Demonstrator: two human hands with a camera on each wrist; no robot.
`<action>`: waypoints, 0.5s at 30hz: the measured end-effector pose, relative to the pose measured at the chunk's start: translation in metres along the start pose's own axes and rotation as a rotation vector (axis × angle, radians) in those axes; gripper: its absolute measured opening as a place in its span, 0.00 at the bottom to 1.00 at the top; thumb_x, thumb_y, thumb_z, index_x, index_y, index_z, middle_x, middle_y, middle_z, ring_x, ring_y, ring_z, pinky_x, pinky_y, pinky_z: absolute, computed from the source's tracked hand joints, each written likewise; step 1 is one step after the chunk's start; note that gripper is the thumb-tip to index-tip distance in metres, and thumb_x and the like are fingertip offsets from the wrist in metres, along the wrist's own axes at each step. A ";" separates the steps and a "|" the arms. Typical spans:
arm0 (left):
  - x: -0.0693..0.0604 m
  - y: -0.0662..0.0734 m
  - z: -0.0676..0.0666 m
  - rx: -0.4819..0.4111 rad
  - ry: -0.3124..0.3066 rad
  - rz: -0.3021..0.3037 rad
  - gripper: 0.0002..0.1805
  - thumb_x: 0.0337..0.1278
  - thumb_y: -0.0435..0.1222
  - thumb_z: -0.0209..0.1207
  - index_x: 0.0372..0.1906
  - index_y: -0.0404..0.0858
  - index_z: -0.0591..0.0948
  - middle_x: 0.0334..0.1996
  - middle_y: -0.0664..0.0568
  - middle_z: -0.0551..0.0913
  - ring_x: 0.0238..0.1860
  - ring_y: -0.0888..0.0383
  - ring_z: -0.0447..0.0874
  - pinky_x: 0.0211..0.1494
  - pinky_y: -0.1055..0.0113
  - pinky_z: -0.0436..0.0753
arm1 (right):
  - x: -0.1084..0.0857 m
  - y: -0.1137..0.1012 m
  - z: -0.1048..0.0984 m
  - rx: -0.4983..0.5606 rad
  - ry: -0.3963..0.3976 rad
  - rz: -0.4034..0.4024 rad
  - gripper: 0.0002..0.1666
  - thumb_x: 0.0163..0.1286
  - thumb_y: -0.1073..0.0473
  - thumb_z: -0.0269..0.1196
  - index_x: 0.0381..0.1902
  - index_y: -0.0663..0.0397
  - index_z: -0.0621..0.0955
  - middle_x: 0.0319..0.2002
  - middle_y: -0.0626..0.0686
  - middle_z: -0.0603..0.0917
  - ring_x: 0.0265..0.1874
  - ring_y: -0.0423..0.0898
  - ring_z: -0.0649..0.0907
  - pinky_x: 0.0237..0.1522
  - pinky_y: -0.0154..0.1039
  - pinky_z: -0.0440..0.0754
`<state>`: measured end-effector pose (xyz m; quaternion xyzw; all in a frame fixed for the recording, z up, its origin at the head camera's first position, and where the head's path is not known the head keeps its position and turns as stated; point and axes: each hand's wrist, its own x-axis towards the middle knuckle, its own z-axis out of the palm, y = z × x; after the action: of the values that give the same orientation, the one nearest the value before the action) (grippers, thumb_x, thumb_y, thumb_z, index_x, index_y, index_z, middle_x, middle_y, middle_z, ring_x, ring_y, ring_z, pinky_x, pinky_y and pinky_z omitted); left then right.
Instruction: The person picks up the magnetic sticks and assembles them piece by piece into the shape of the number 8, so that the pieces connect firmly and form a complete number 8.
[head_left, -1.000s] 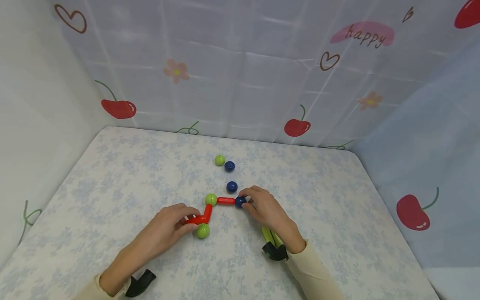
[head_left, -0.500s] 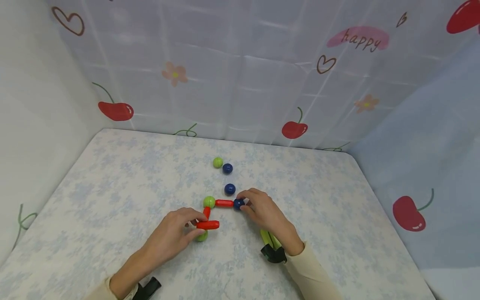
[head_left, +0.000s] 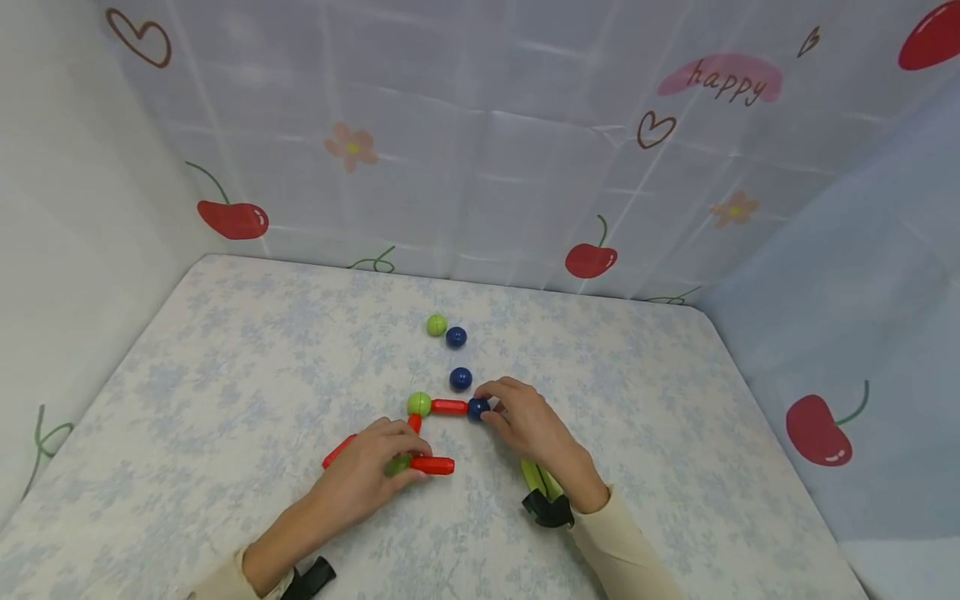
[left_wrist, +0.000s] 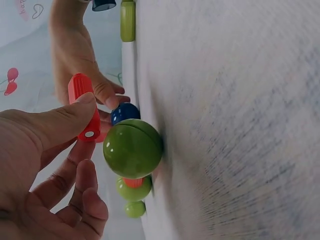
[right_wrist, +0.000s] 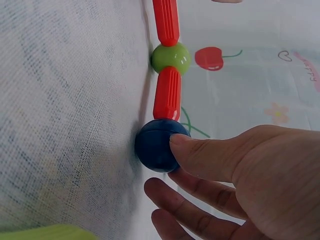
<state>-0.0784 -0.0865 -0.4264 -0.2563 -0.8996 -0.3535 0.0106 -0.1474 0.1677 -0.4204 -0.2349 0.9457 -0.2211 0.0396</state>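
Rod (head_left: 435,466) in thumb-and-finger pinch of left hand (head_left: 367,467): probably light, stiff; best held mid-length. Blue ball (right_wrist: 156,146) pinched in right hand (head_left: 531,417): likely hard, slippery; best gripped across middle.

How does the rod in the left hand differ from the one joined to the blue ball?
Hold: the held rod is pinched by the left hand; no hand touches the joined rod.
Ends: the held rod's look free; the joined rod links a green ball and a blue ball.
Shared: both are red and ridged.
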 end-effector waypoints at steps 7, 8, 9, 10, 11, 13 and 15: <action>0.000 0.000 0.004 0.032 -0.049 -0.025 0.11 0.51 0.38 0.74 0.40 0.49 0.88 0.40 0.63 0.83 0.37 0.65 0.69 0.37 0.73 0.73 | 0.000 0.000 0.000 0.002 0.003 -0.010 0.15 0.69 0.61 0.67 0.53 0.50 0.83 0.46 0.50 0.85 0.38 0.43 0.86 0.41 0.39 0.84; -0.001 0.000 0.005 0.038 -0.049 -0.023 0.11 0.50 0.39 0.74 0.40 0.49 0.88 0.39 0.63 0.82 0.36 0.65 0.69 0.37 0.73 0.73 | 0.000 0.000 0.000 0.002 0.003 -0.010 0.15 0.69 0.61 0.67 0.53 0.50 0.83 0.47 0.50 0.85 0.38 0.43 0.86 0.41 0.39 0.84; -0.001 0.000 0.006 0.042 -0.049 -0.019 0.11 0.50 0.39 0.74 0.40 0.49 0.88 0.39 0.63 0.82 0.36 0.65 0.68 0.36 0.73 0.73 | 0.000 0.000 0.000 0.002 0.003 -0.009 0.15 0.69 0.61 0.67 0.53 0.50 0.83 0.47 0.50 0.85 0.38 0.43 0.86 0.41 0.39 0.84; -0.001 -0.001 0.007 0.049 -0.048 -0.013 0.11 0.50 0.39 0.74 0.39 0.49 0.87 0.38 0.64 0.82 0.35 0.65 0.67 0.36 0.74 0.72 | 0.000 0.000 0.000 0.002 0.005 -0.012 0.15 0.69 0.61 0.67 0.53 0.50 0.83 0.47 0.50 0.85 0.38 0.43 0.86 0.41 0.39 0.84; -0.001 -0.001 0.007 0.058 -0.045 -0.007 0.11 0.50 0.39 0.75 0.39 0.49 0.87 0.38 0.64 0.82 0.35 0.65 0.67 0.36 0.74 0.72 | 0.000 0.000 0.000 0.004 0.006 -0.011 0.15 0.69 0.61 0.67 0.53 0.50 0.83 0.46 0.50 0.85 0.38 0.43 0.86 0.41 0.39 0.84; -0.001 -0.001 0.008 0.075 -0.040 -0.003 0.11 0.49 0.39 0.75 0.39 0.49 0.87 0.38 0.64 0.82 0.35 0.65 0.66 0.35 0.74 0.71 | -0.001 -0.001 0.000 0.007 0.005 -0.008 0.15 0.69 0.61 0.67 0.53 0.50 0.83 0.46 0.50 0.85 0.38 0.43 0.86 0.41 0.39 0.84; -0.001 -0.001 0.009 0.088 -0.040 -0.007 0.11 0.49 0.39 0.75 0.39 0.49 0.88 0.38 0.63 0.83 0.34 0.65 0.66 0.34 0.74 0.70 | -0.001 -0.001 0.000 0.012 0.005 -0.008 0.15 0.69 0.61 0.67 0.53 0.50 0.83 0.46 0.50 0.85 0.38 0.43 0.86 0.41 0.39 0.84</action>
<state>-0.0767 -0.0819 -0.4340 -0.2596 -0.9151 -0.3084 0.0025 -0.1463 0.1674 -0.4199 -0.2378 0.9435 -0.2277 0.0379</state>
